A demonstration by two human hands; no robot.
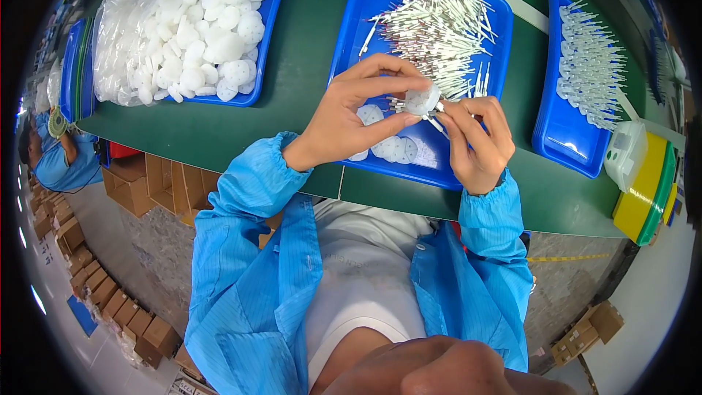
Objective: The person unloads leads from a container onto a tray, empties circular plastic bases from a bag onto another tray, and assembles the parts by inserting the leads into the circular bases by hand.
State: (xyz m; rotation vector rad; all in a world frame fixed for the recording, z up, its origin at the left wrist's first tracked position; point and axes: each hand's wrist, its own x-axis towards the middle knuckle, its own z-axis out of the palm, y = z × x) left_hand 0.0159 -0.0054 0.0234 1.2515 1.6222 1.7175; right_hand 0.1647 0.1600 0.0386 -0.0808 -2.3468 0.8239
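Over the middle blue tray (349,25), my left hand (351,106) pinches a translucent white round plastic piece (423,101) between thumb and fingers. My right hand (479,135) is closed close against that piece's right side. A small white end shows at its fingertips; it looks like part of a thin stick, but the fingers hide most of it. Beyond both hands lies a heap of thin white sticks (439,25) with some dark red parts. Several flat white discs with small holes (395,149) lie in the tray's near part, below my left hand.
A blue tray at the left (269,22) is piled with white discs (212,36), partly in a clear bag. At the right, another blue tray (567,143) holds rows of clear pieces with thin stems (589,66). A yellow-green box (643,197) stands at the green table's (307,22) right end.
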